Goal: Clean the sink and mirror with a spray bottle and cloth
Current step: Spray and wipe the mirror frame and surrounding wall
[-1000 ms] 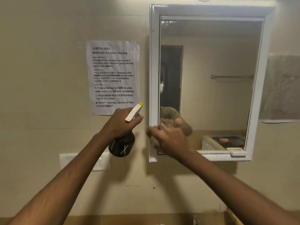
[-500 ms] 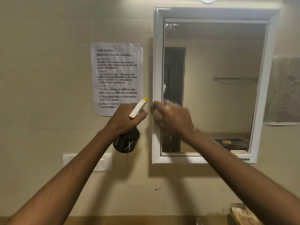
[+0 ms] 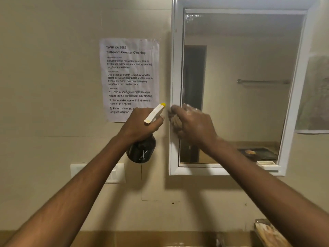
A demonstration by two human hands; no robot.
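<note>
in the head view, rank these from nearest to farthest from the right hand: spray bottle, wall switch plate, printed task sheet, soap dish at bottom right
Measured from the right hand, which holds the cloth at the mirror frame:
1. Spray bottle, just left of it, in the left hand.
2. Printed task sheet, up and left on the wall.
3. Wall switch plate, lower left.

The soap dish, low right, looks about as far as the switch plate; too close to call.

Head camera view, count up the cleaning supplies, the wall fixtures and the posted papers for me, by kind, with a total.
Cleaning supplies: 2, spray bottle, cloth
Wall fixtures: 2, mirror, switch plate
Posted papers: 2, instruction sheet, right-hand poster
Total: 6
</note>
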